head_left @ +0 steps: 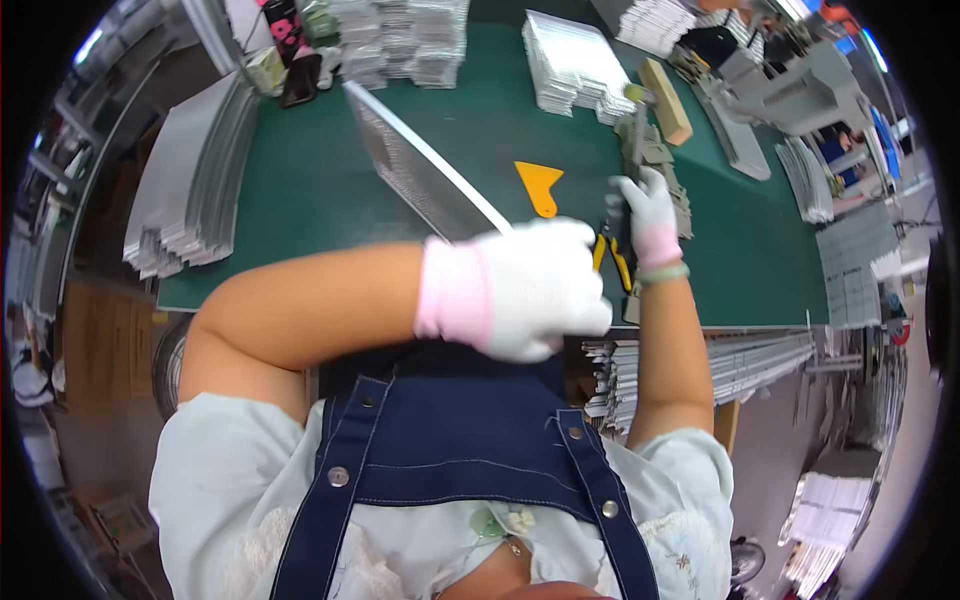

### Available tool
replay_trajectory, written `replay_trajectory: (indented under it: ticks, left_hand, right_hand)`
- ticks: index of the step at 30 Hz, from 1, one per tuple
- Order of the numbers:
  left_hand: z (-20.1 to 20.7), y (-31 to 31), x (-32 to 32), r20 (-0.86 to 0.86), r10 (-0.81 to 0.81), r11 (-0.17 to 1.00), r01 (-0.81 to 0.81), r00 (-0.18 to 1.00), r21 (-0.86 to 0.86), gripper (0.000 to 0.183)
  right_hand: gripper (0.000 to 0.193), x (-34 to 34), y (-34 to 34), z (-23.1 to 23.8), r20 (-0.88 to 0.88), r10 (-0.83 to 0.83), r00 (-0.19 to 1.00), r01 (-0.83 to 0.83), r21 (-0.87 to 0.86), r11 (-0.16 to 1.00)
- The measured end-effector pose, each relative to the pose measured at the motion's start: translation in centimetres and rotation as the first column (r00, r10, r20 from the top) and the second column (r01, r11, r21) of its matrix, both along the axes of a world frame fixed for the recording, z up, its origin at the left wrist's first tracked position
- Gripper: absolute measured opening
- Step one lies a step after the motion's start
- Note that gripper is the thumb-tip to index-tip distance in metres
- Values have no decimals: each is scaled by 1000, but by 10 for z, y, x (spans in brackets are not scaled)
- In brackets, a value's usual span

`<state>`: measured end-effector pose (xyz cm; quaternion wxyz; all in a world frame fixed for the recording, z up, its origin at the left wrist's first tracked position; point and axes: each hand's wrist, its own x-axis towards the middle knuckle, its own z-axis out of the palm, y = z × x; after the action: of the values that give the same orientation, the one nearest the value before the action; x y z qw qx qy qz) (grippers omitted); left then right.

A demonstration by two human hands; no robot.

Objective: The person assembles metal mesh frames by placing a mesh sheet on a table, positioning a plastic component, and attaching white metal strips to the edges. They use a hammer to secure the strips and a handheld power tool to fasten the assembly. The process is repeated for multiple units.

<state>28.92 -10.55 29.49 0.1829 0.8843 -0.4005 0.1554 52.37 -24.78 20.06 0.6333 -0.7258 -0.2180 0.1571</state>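
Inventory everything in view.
Table: one, green, centre
Panel: one, grey, in left hand
Scraper: one, yellow, centre
Handled tool: one, yellow, by left hand
Long tool: one, grey, in right hand
Flat pieces: several, greenish, by right hand
Wood block: one, tan, far right
Stacks: several, silvery, left and back
Machine: one, grey, far right
Strips: many, silvery, under table
Apron: one, navy, worn
Left hand: one, gloved white, centre
Right hand: one, gloved white, right

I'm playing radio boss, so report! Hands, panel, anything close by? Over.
Left hand gripping tilted panel. Right hand around a long-shafted tool. Yellow scraper and yellow-handled pliers near the hands.
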Motion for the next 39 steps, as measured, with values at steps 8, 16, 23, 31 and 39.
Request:
replay_trajectory:
  ticks: [8, 16, 23, 31, 39]
  left_hand:
    - [-28, -10, 1, 333, 28, 1000, -31, 942, 5, 16]
    - [-21, 8, 11, 76, 451, 885, -434, 889, -169, 34]
    - [-58, 14, 8, 266, 547, 825, -456, 794, -333, 44]
    - [-57, 34, 19, 237, 466, 877, -408, 853, -255, 44]
    - [-42, 36, 18, 43, 464, 885, -460, 885, -75, 55]
  right_hand:
    - [28, -75, -76, 7, 56, 45, 997, -46, 1, 999]
    - [32, -99, -62, -33, -111, 41, 993, -34, 60, 998]
    - [35, -107, -65, -10, 23, 118, 993, -120, 138, 983]
    - [47, -108, -104, 56, 687, 246, 684, -87, -258, 962]
    - [62, -115, -107, 132, 906, 208, 368, -7, -221, 975]
